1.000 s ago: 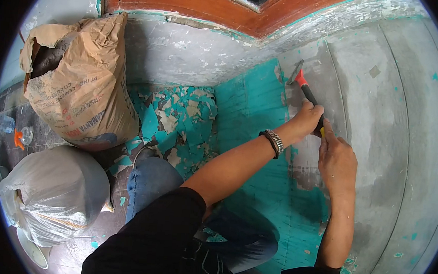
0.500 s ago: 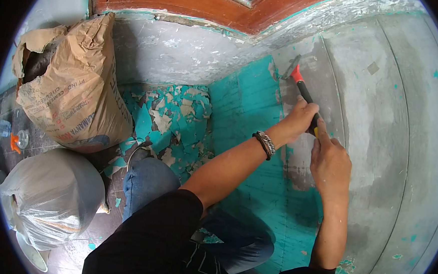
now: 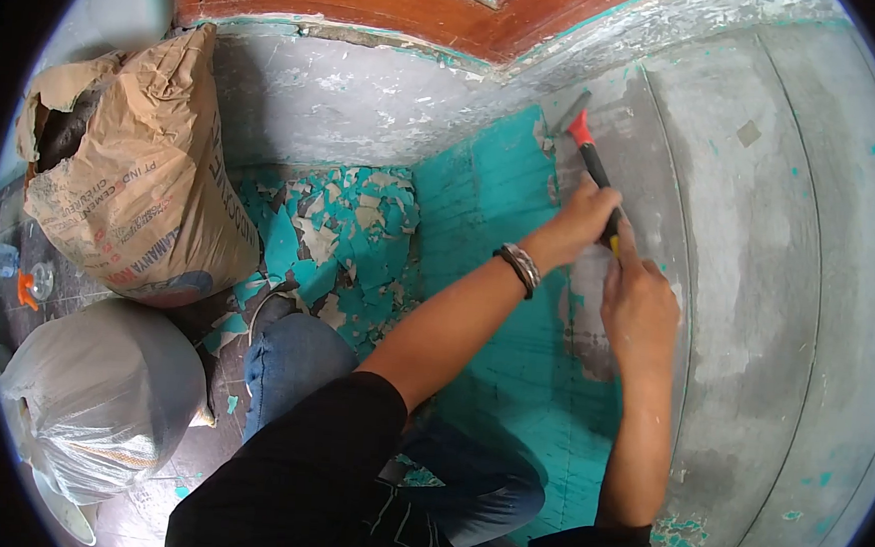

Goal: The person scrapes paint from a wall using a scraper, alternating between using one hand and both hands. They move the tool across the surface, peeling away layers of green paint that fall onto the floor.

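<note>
A long-handled scraper (image 3: 593,165) with a red neck, black grip and yellow end slants up the wall. Its blade lies near the top edge of the turquoise paint (image 3: 491,217), close to bare grey wall. My left hand (image 3: 585,220), with bracelets at the wrist, is closed around the black grip. Lower down, my right hand (image 3: 642,301) grips the yellow end, its index finger stretched along the handle. Ragged paint edges run beside both hands.
Peeled turquoise flakes (image 3: 335,229) heap on the floor in the corner. A torn paper cement bag (image 3: 147,186) stands at left, above a tied grey plastic bag (image 3: 105,384). An orange-topped bottle (image 3: 28,289) lies beside them. Brown wooden framing (image 3: 354,3) crosses the top.
Both hands and the scraper have shifted left and slightly up. The blade is now nearer the remaining paint's upper edge, and its angle has turned a little.
</note>
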